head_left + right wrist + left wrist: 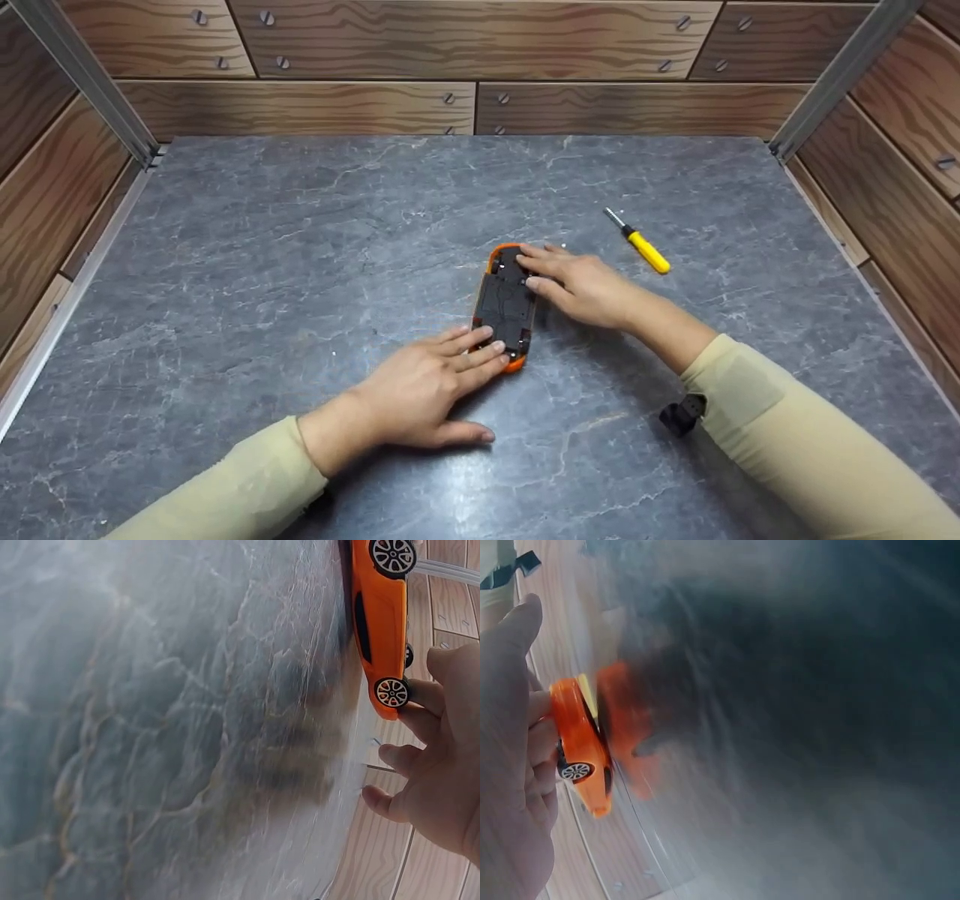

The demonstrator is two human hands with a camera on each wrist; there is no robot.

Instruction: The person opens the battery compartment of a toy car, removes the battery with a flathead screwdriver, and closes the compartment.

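Car point(504, 300): lay wheels-up, looked light, stiff, slick; sides seemed the hold!
Left hand point(420, 391): straight fingers rested on it, ungripping.
Right hand point(589, 289): fingers spread, merely touched.

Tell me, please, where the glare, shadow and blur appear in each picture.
Head view: bright glare on the table below the left hand, soft shadow beside the right arm; left wrist view: hazy, table mostly blurred, the car mirrored as an orange smear; right wrist view: wheels fairly crisp, reflections on the table soft.

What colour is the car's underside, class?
The underside is black; the head view shows it best.
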